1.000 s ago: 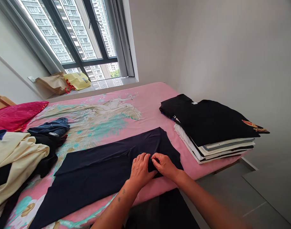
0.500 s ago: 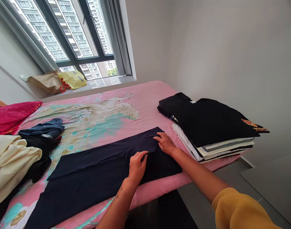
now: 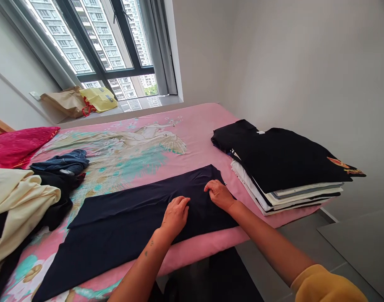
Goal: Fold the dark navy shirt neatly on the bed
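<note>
A dark navy garment (image 3: 129, 218) lies spread flat across the near side of the bed. My left hand (image 3: 175, 214) rests palm down on it, fingers stretched forward, near its right end. My right hand (image 3: 219, 193) lies just to the right, fingers curled against the cloth close to the garment's upper right corner. Neither hand lifts the fabric. To the right of my right hand stands a stack of folded shirts (image 3: 286, 167) with a black one on top.
The bed has a pink sheet (image 3: 192, 130) printed with a white bird. A heap of unfolded clothes (image 3: 24, 201), cream, black and blue, fills the left side, with a red pillow (image 3: 18, 144) behind. Paper bags (image 3: 84, 100) sit on the window sill. Grey floor lies at the right.
My hands, first pinched together at the garment's near right part, came apart. The right one went up toward the corner and the left one now lies flat on the cloth.
</note>
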The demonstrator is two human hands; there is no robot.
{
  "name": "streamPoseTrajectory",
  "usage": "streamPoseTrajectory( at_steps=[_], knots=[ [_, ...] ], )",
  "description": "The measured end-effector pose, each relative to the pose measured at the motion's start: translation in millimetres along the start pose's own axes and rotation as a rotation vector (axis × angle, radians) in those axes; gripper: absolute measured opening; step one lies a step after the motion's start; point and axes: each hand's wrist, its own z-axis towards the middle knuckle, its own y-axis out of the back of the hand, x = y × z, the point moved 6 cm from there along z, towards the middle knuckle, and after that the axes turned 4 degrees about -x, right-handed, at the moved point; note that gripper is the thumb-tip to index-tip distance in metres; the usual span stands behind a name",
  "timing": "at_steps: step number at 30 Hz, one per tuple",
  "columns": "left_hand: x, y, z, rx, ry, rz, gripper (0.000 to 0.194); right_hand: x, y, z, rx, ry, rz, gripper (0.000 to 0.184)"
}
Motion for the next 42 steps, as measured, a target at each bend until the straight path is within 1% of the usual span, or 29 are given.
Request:
streamPoseTrajectory(
  at_steps=[2, 3, 5, 7, 9, 12, 14, 15, 17, 19, 20, 22, 25, 26, 27, 29, 31, 32, 33, 35, 37, 38, 40, 42],
  knots=[
    [10, -3.8, -5, 0.06, 0.003, 0.042, 0.028, 10, -4, -8, 0.034, 0.039, 0.06, 0.03],
    [12, -4.4, -9, 0.077, -0.012, 0.045, 0.028, 14, -5, -13, 0.042, 0.053, 0.081, 0.03],
    [9, -3.8, -19, 0.076, -0.066, 0.037, 0.033, 22, -5, -23, 0.043, 0.075, 0.1, 0.03],
    [3, -2.5, -26, 0.06, -0.111, 0.044, 0.042, 30, -7, -32, 0.048, 0.104, 0.099, 0.03],
    [3, -1.3, -29, 0.053, -0.107, 0.083, 0.046, 36, -13, -41, 0.079, 0.131, 0.086, 0.032],
    [13, 3.1, -28, 0.069, -0.046, 0.169, 0.033, 36, -22, -52, 0.118, 0.124, 0.058, 0.032],
    [22, 8.7, -28, 0.08, -0.019, 0.217, 0.025, 34, -25, -56, 0.112, 0.102, 0.048, 0.03],
    [26, 12.4, -28, 0.072, -0.009, 0.233, 0.024, 35, -24, -57, 0.101, 0.094, 0.047, 0.029],
    [30, 19.0, -30, 0.041, -0.021, 0.243, 0.032, 39, -22, -59, 0.072, 0.085, 0.049, 0.028],
    [31, 21.4, -32, 0.029, -0.089, 0.245, 0.046, 49, -20, -62, 0.052, 0.108, 0.06, 0.03],
    [31, 21.1, -33, 0.036, -0.126, 0.248, 0.05, 54, -21, -65, 0.055, 0.134, 0.064, 0.03],
    [34, 20.4, -34, 0.055, -0.139, 0.268, 0.044, 62, -24, -73, 0.081, 0.184, 0.059, 0.029],
    [43, 25.7, -33, 0.016, -0.006, 0.312, 0.026, 64, -27, -82, 0.095, 0.186, 0.036, 0.026],
    [43, 28.1, -33, -0.009, 0.025, 0.314, 0.024, 64, -27, -83, 0.086, 0.174, 0.04, 0.026],
    [39, 29.1, -33, -0.027, 0.022, 0.302, 0.025, 64, -26, -84, 0.072, 0.162, 0.05, 0.026],
    [23, 25.9, -32, -0.011, -0.092, 0.245, 0.036, 66, -23, -83, 0.043, 0.144, 0.074, 0.03],
    [7, 18.3, -33, 0.066, -0.232, 0.188, 0.049, 70, -22, -82, 0.027, 0.134, 0.085, 0.036],
    [4, 15.1, -34, 0.109, -0.259, 0.174, 0.051, 71, -22, -82, 0.033, 0.139, 0.088, 0.036],
    [5, 13.4, -33, 0.145, -0.246, 0.174, 0.048, 72, -22, -83, 0.049, 0.146, 0.093, 0.034],
    [14, 15.3, -31, 0.182, -0.155, 0.194, 0.031, 71, -21, -84, 0.066, 0.136, 0.114, 0.03],
    [21, 22.7, -29, 0.166, -0.085, 0.201, 0.021, 62, -14, -80, 0.028, 0.08, 0.138, 0.028],
    [20, 26.1, -29, 0.15, -0.085, 0.188, 0.019, 57, -9, -76, -0.01, 0.043, 0.145, 0.029],
    [8, 28.0, -29, 0.131, -0.149, 0.133, 0.025, 45, 1, -63, -0.087, -0.004, 0.159, 0.031],
    [-12, 20.2, -30, 0.145, -0.248, 0.091, 0.036, 36, 6, -47, -0.138, -0.014, 0.179, 0.034]
  ],
)
